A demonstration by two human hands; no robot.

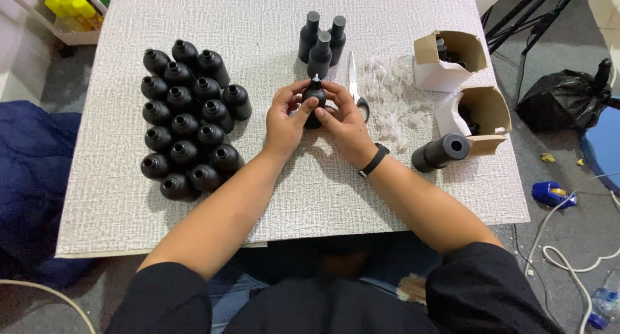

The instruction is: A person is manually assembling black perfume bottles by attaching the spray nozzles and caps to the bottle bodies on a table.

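A black bottle [314,100] stands on the white textured board [271,198], gripped from both sides. My left hand [284,117] wraps its left side and my right hand [345,121] holds its right side, fingertips up at a small clear nozzle on its neck. Three capped black bottles [321,40] stand just behind it. A cluster of several open black bottles [187,121] fills the board's left part. Scissors [355,85] lie beside my right hand, and a pile of clear plastic nozzles [394,95] spreads to their right.
Two open cardboard boxes [449,59] [481,117] sit at the board's right edge, with a black tube [441,152] lying beside them. On the floor to the right are a black bag [562,101], a blue object [551,194] and white cable [568,260]. Yellow bottles [71,8] stand at top left.
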